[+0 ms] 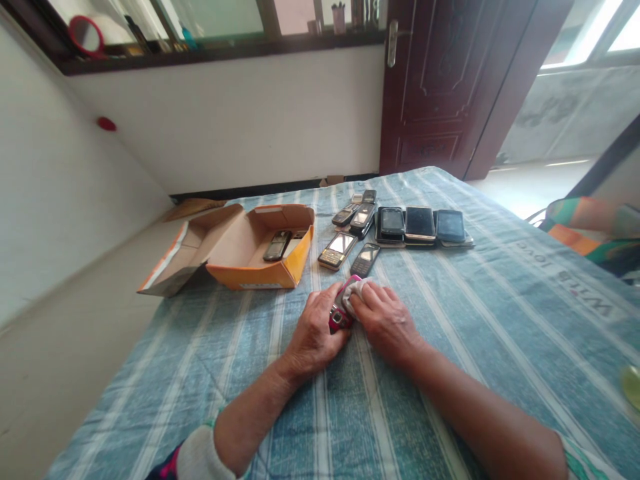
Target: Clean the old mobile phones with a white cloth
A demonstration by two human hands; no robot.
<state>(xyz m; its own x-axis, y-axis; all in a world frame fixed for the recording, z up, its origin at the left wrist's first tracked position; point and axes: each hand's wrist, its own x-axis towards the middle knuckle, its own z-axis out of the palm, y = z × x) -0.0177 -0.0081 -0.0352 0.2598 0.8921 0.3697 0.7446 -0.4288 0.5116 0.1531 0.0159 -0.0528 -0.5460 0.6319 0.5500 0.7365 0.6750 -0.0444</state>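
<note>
My left hand is wrapped round a small pink phone lying on the striped blue cloth. My right hand presses a white wipe against the phone's upper part, fingers closed on it. Just beyond my hands lie two keypad phones, a gold one and a dark one. Farther back sits a cluster of several more phones, among them a black one, a copper-edged one and a blue-screened one.
An open orange cardboard box stands at the left of the cloth with a dark phone inside. A brown door is behind. A colourful bundle lies at the right edge. A shelf with a red mirror runs above.
</note>
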